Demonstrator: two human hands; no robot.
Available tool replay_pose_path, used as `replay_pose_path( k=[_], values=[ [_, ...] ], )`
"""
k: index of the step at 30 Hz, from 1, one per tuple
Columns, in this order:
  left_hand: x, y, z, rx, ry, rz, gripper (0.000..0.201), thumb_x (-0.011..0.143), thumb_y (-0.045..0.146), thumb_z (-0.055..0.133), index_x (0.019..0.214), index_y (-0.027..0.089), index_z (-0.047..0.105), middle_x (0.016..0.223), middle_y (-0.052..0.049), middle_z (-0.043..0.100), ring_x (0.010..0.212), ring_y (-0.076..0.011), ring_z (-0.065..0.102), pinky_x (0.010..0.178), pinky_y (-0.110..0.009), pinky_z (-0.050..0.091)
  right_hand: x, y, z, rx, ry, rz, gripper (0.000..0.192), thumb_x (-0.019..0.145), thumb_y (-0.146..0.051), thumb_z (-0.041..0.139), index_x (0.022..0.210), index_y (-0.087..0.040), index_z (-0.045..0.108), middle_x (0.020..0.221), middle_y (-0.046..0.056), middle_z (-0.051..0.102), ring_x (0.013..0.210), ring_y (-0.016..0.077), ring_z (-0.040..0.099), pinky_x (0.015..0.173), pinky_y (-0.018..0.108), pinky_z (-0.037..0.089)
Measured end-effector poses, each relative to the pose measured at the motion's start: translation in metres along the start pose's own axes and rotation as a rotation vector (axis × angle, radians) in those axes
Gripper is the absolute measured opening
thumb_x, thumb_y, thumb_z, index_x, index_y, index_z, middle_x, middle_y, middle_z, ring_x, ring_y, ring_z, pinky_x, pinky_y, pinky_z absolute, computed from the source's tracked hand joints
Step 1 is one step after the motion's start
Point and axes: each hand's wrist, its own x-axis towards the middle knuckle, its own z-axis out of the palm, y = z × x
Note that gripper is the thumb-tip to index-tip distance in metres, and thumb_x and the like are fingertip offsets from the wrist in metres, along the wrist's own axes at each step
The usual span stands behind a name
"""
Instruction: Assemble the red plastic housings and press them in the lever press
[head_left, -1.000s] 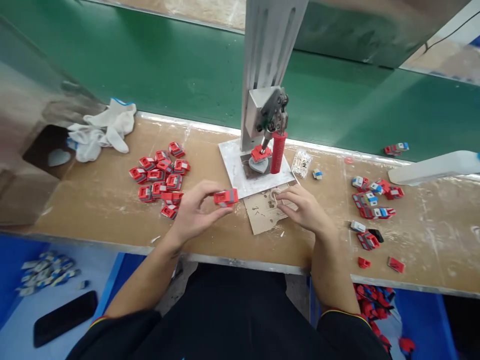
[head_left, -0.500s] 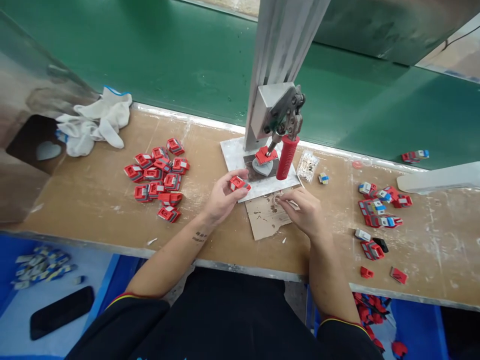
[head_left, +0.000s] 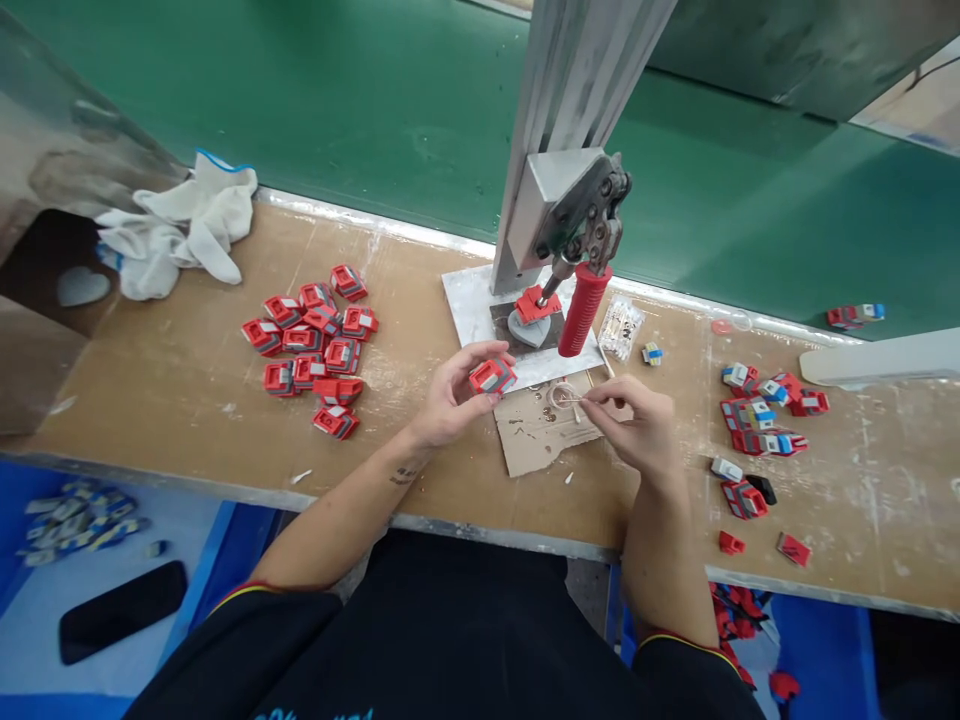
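The left hand pinched a red-and-grey part above the desk near its front edge, long axis running left-right, tilted. The right hand pinched a thin stick, tip pointing left towards the part.

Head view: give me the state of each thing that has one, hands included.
left hand: shut on red part, held above the bench
right hand: pinching thin stick, tip over cardboard scrap
toggle clamp: red handle hanging down, a red piece under its tip
pile of red parts: loose on bench, left
gloves: off, crumpled
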Motion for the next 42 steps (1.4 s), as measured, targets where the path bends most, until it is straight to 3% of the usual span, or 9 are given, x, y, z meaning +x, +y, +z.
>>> replay_pose_path(
  k=[4,6,11,18,23,30,42],
  values=[
    [-0.005,0.002,0.008,0.074,-0.053,0.052,0.034,0.086,0.034,0.08,0.112,0.023,0.062,0.122,-0.013,0.077,0.093,-0.0194,0.076,0.078,-0.032,0.063,0.0,-0.021,-0.004,0.307,0.363,-0.001,0.016,0.086,-0.023,0.082,0.079,-0.026,0.068,0.067,-0.002,0.069,0.061,0.0164,0.064,0.058,0.032,0.047],
    [-0.006,0.004,0.012,0.133,-0.065,0.129,0.027,0.085,0.028,0.081,0.107,0.022,0.067,0.126,-0.013,0.075,0.104,-0.0215,0.076,0.083,-0.034,0.064,0.003,-0.037,0.003,0.434,0.44,-0.018,0.019,0.086,-0.029,0.084,0.079,-0.027,0.067,0.065,-0.003,0.067,0.061,0.0166,0.062,0.059,0.033,0.048],
    [-0.008,0.005,0.017,0.189,-0.126,0.184,0.027,0.086,0.026,0.082,0.111,0.022,0.073,0.112,-0.01,0.078,0.106,-0.0215,0.076,0.095,-0.037,0.063,0.007,-0.059,0.027,0.559,0.379,-0.003,0.017,0.089,-0.03,0.082,0.082,-0.028,0.067,0.069,-0.002,0.07,0.064,0.0161,0.064,0.06,0.033,0.049],
    [-0.01,-0.004,0.018,0.122,-0.094,0.27,0.027,0.087,0.024,0.083,0.112,0.021,0.071,0.114,-0.009,0.079,0.109,-0.0209,0.076,0.094,-0.033,0.064,0.002,-0.055,0.04,0.521,0.342,0.02,0.02,0.09,-0.033,0.081,0.078,-0.026,0.066,0.069,-0.001,0.071,0.063,0.016,0.066,0.058,0.033,0.053],
    [-0.008,-0.007,0.019,0.142,-0.08,0.336,0.03,0.086,0.023,0.084,0.113,0.02,0.072,0.111,-0.01,0.079,0.106,-0.02,0.077,0.092,-0.03,0.064,0.003,-0.052,0.044,0.556,0.309,-0.027,0.015,0.089,-0.024,0.081,0.081,-0.025,0.068,0.07,-0.002,0.073,0.065,0.0147,0.07,0.06,0.03,0.056],
    [-0.008,-0.006,0.019,0.154,-0.057,0.339,0.029,0.085,0.022,0.084,0.112,0.02,0.073,0.111,-0.009,0.08,0.106,-0.0196,0.078,0.092,-0.03,0.064,0.003,-0.052,0.046,0.546,0.257,-0.038,0.013,0.089,-0.017,0.079,0.083,-0.025,0.07,0.071,-0.002,0.074,0.068,0.0148,0.071,0.061,0.03,0.057],
    [-0.006,0.003,0.012,0.306,-0.032,0.371,0.029,0.082,0.015,0.083,0.109,0.02,0.076,0.11,-0.009,0.082,0.103,-0.0212,0.08,0.093,-0.035,0.066,-0.002,-0.048,0.033,0.33,0.262,-0.06,0.016,0.086,-0.012,0.08,0.083,-0.025,0.07,0.071,-0.001,0.075,0.065,0.0159,0.071,0.06,0.033,0.057]
  ],
)
